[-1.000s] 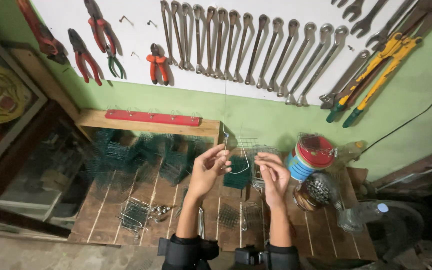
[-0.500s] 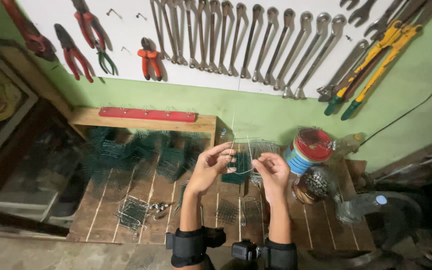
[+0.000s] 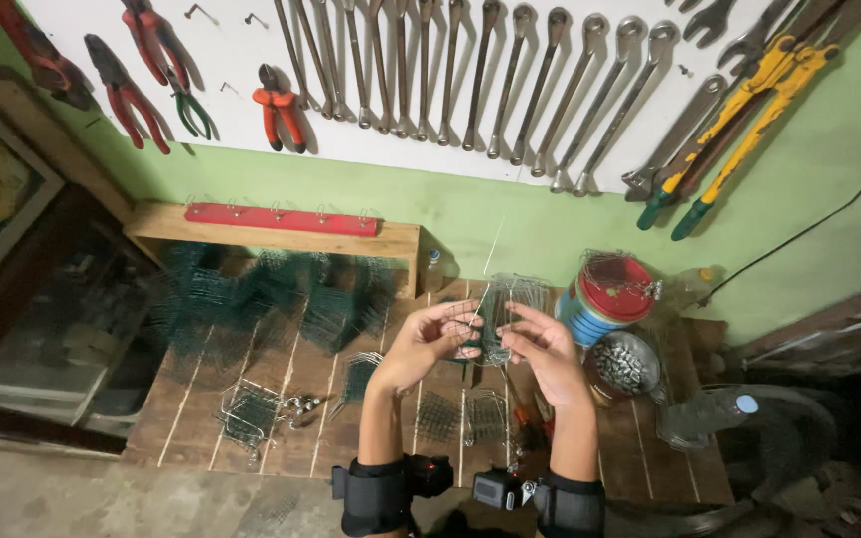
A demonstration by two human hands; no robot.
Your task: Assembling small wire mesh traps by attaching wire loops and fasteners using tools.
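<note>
Above the bench, a white tool board (image 3: 450, 90) carries a row of long spanners (image 3: 510, 80), red-handled pliers (image 3: 276, 105) and yellow-handled bolt cutters (image 3: 739, 110), all hanging against a green wall (image 3: 819, 199). Below it, a wooden slatted bench (image 3: 301, 399) spans the middle of the view. At its back left stands a low wooden shelf (image 3: 281, 234) with a red strip of hooks (image 3: 281, 219). A heap of dark green wire mesh (image 3: 271, 299) lies in front of the shelf. At the right rear of the bench sits a blue tin with a red lid (image 3: 605, 294); just in front of it is a round metal bowl of small parts (image 3: 625, 364), and a clear plastic bottle (image 3: 700, 418) lies near the bench's right edge. Several small wire mesh pieces (image 3: 246, 413) lie flat on the slats, near the front. Over the centre of the bench, both hands are raised around a small wire mesh cage (image 3: 500, 314), held in the air, clear of the boards. Left hand (image 3: 430, 344): fingers curled, pinching the cage's left edge. Right hand (image 3: 545, 349): fingers bent, gripping the cage's right side and lower edge. Each wrist wears a black band with a small device.
</note>
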